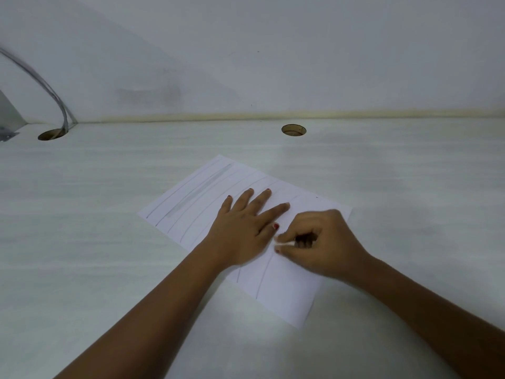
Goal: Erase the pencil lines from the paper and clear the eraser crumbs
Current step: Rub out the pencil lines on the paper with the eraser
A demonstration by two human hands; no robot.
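Note:
A white sheet of paper (202,198) lies at an angle on the pale table (82,228), marked with several long pencil lines and one grey smudged band near its far left edge. My left hand (240,222) rests flat on the sheet with fingers spread, pressing it down. Just to its right, my right hand (319,242) is curled over the paper, pinching a small white eraser (284,243) between thumb and fingers, its tip against the sheet. No crumbs are clear enough to make out.
Two round cable holes are cut in the table near the wall, one at the far left (52,134) with grey cables (49,88) running up from it, the other at the middle right (293,129). A white wall (273,64) backs the table.

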